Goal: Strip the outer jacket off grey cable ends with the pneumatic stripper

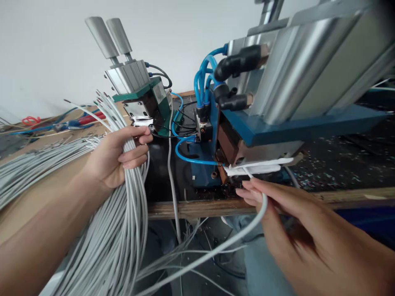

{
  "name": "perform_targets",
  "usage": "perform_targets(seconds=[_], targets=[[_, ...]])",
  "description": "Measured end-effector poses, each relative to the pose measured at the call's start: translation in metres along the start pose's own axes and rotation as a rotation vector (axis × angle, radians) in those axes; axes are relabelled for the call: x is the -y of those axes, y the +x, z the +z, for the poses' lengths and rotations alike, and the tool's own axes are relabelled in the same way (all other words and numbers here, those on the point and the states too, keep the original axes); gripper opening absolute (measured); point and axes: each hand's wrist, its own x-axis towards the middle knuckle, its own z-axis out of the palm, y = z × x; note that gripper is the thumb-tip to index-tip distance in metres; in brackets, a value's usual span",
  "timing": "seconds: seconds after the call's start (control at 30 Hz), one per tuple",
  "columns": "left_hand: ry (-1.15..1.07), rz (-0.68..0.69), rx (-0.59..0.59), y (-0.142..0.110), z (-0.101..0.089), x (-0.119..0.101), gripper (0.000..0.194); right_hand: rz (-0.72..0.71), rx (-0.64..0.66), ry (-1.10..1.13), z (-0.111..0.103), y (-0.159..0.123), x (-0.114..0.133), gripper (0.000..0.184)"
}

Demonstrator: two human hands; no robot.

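Note:
My left hand (pixel 121 156) is wrapped around a thick bundle of grey cables (pixel 123 222) that stands up past my fingers, bare ends fanned at the top. My right hand (pixel 277 205) pinches a single white cable (pixel 222 244), whose end points into the slot of the blue pneumatic machine (pixel 247 127) just above my fingertips. A white strip (pixel 259 166) lies across the machine's mouth beside the cable end.
A second, green machine (pixel 148 98) with silver cylinders stands behind my left hand. More grey cables (pixel 37 160) lie on the brown bench at left. Blue air hoses (pixel 203 78) loop between the machines. The wooden bench edge (pixel 197 207) runs below; loose cables hang under it.

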Motion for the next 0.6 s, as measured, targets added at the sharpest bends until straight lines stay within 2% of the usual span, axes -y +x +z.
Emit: perform_targets(seconds=[0.07, 0.17, 0.27, 0.37, 0.5, 0.6], targets=[[0.008, 0.023, 0.013, 0.0, 0.001, -0.002, 0.041, 0.067, -0.016, -0.004, -0.001, -0.001, 0.004, 0.032], [0.046, 0.078, 0.016, -0.001, 0.007, -0.008, 0.047, 0.074, -0.008, -0.002, 0.0, 0.0, 0.009, 0.037], [0.108, 0.133, 0.042, 0.0, 0.016, -0.019, 0.049, 0.123, -0.007, 0.016, 0.003, 0.003, 0.009, 0.033], [0.121, 0.127, 0.091, 0.008, 0.022, -0.024, 0.05, 0.105, -0.079, 0.039, 0.005, 0.006, 0.008, 0.027], [0.046, 0.08, 0.111, 0.025, 0.016, -0.016, 0.049, 0.184, -0.031, 0.126, 0.005, 0.002, 0.009, 0.028], [-0.016, 0.045, 0.108, 0.031, 0.009, -0.009, 0.05, 0.21, -0.058, 0.114, 0.003, -0.001, 0.011, 0.028]])
